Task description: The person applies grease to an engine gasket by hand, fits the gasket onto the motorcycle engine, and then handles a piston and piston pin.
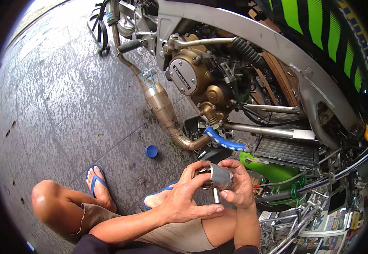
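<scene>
A grey metal piston (221,176) is held between my two hands over my lap. My left hand (191,192) is on its open side, fingers curled at the rim, thumb stretched below. My right hand (240,184) grips the other end with thumb and fingers. A short shiny metal pin (216,196) sticks out below the piston, near the thumb tips. Just above my hands is the motorcycle engine (185,77) with a blue hose (224,142) at its lower end.
A blue cap (151,151) lies on the grey tiled floor (78,122). The exhaust pipe (160,106) runs down beside the engine. A black tray (192,127) sits under the engine. At the right are a radiator (287,151) and a green fender (273,169).
</scene>
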`<action>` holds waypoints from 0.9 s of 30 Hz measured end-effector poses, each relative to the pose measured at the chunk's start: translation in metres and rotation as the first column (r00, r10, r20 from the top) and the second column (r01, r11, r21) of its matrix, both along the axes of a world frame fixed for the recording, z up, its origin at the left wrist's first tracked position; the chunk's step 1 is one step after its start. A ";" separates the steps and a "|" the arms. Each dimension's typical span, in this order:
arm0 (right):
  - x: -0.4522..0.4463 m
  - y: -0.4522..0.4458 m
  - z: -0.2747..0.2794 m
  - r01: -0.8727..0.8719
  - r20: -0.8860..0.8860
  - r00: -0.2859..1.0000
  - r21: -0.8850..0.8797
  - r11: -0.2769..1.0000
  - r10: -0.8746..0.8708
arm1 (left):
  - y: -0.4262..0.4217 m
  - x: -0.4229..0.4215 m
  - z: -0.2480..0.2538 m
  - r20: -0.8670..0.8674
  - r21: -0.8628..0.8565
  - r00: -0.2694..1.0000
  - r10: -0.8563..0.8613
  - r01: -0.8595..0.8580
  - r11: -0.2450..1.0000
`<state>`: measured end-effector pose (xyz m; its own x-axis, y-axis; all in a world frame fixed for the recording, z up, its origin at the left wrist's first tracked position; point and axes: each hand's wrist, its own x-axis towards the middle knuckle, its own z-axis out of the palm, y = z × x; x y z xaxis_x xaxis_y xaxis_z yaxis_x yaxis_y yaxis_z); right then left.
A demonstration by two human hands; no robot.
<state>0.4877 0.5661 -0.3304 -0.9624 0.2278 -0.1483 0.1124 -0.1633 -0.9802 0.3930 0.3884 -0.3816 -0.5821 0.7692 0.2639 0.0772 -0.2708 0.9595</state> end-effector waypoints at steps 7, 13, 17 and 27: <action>0.005 -0.003 0.004 -0.067 0.073 0.996 0.115 0.991 0.059 | 0.000 0.002 0.001 0.031 0.027 0.999 -0.028 0.027 0.999; 0.008 -0.003 0.007 -0.098 0.075 0.993 0.145 0.984 0.088 | 0.001 0.005 0.003 0.112 0.051 0.993 -0.024 0.019 0.999; 0.009 -0.004 0.006 -0.084 0.050 0.996 0.154 0.984 0.077 | 0.000 -0.005 0.008 0.021 -0.001 0.999 -0.033 0.033 0.999; 0.010 -0.012 0.001 -0.005 0.026 1.000 0.168 0.986 0.001 | -0.001 0.000 0.005 -0.007 0.032 1.000 0.016 -0.016 0.999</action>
